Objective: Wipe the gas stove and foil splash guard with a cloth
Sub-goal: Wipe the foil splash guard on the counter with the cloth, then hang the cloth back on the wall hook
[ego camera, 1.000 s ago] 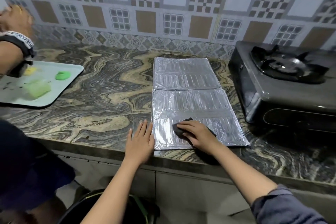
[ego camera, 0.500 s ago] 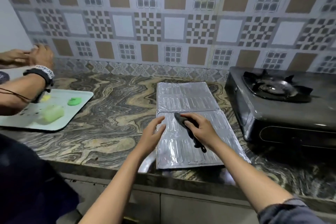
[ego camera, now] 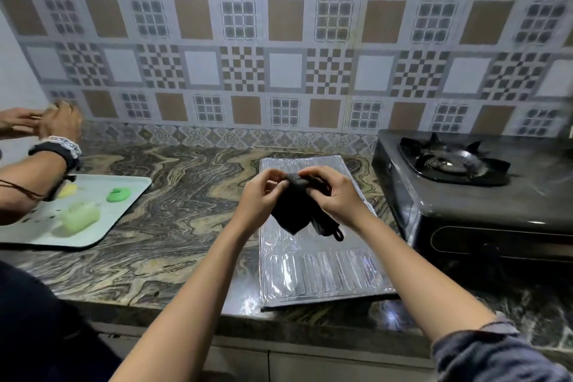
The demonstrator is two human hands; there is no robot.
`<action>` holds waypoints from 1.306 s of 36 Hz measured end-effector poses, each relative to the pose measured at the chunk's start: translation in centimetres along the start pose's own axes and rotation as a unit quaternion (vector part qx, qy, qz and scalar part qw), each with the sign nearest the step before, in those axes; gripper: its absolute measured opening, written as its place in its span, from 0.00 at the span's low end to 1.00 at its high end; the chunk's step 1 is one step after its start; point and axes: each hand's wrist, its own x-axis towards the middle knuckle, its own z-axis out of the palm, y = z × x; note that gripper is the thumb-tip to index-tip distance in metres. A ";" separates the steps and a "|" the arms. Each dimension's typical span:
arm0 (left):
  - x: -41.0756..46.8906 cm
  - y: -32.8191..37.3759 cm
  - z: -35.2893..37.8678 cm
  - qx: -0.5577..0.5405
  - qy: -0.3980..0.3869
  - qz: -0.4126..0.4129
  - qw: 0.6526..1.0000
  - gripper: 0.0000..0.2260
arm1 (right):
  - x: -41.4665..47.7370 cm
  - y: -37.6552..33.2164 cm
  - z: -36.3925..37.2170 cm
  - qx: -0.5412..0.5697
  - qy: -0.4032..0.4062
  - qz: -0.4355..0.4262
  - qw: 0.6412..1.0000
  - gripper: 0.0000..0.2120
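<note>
head | cloth (ego camera: 293,211) pinched by left hand (ego camera: 260,198) and right hand (ego camera: 336,195), both grips closed on it, held above foil splash guard (ego camera: 322,270) on desk (ego camera: 173,195) | gas stove (ego camera: 483,195) just right | advice: cloth refolded to clean face, guard pressed flat while wiped
</note>
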 end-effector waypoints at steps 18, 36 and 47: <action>5.9 3.8 1.4 0.030 -0.050 0.073 0.996 0.03 | 3.7 0.4 -7.5 0.005 -0.039 0.077 0.996 0.02; 15.8 2.6 12.1 -0.144 0.009 0.047 0.988 0.09 | 11.7 10.2 -18.0 -0.011 0.069 0.009 0.997 0.09; 25.7 2.4 14.1 -0.029 -0.045 0.052 0.997 0.06 | 18.0 15.8 -21.9 -0.079 -0.027 -0.010 0.996 0.09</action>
